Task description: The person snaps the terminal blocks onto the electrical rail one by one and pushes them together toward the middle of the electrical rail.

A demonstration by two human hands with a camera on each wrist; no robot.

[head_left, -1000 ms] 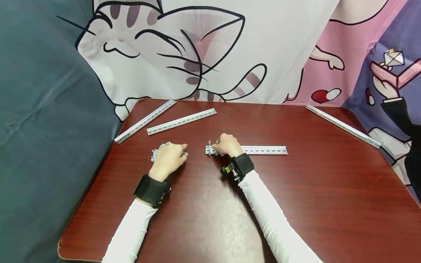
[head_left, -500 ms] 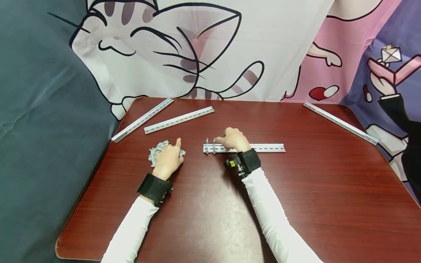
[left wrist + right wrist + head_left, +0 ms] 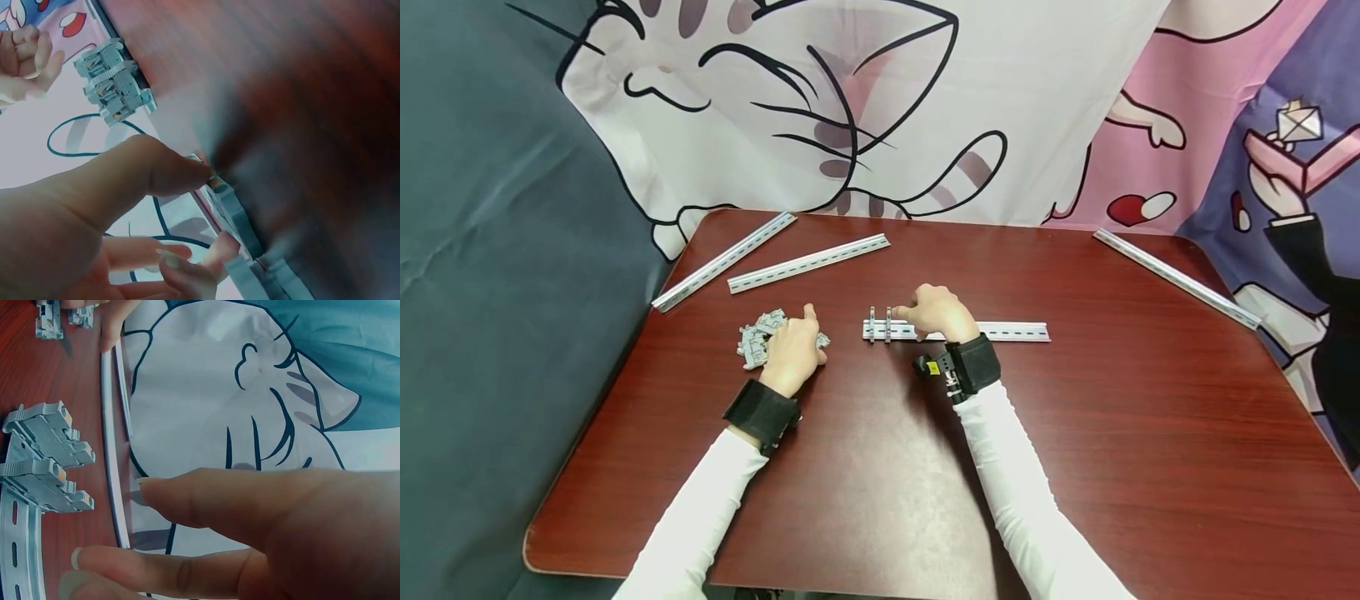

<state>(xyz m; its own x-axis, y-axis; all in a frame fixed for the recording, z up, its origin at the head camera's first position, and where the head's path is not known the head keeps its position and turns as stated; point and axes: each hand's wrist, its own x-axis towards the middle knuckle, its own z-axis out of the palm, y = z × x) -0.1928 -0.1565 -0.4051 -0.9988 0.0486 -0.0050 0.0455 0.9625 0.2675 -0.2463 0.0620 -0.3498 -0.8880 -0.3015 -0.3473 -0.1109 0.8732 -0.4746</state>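
Note:
My left hand reaches over a loose heap of grey terminal blocks on the table. Its thumb tip touches the end of one block in the left wrist view, with the fingers spread below. A slotted metal DIN rail lies crosswise in the middle. Two terminal blocks stand side by side near its left end, a small gap between them. Just right of them, my right hand hovers over the rail, thumb and fingers apart with nothing between them.
Two more slotted rails lie at the back left, one slanted along the table edge and another rail beside it. A further rail runs along the right edge. A printed curtain hangs behind the table.
My right hand has come away from the two blocks on the rail and shifted a little right. My left hand stays at the heap, its index finger now pointing forward.

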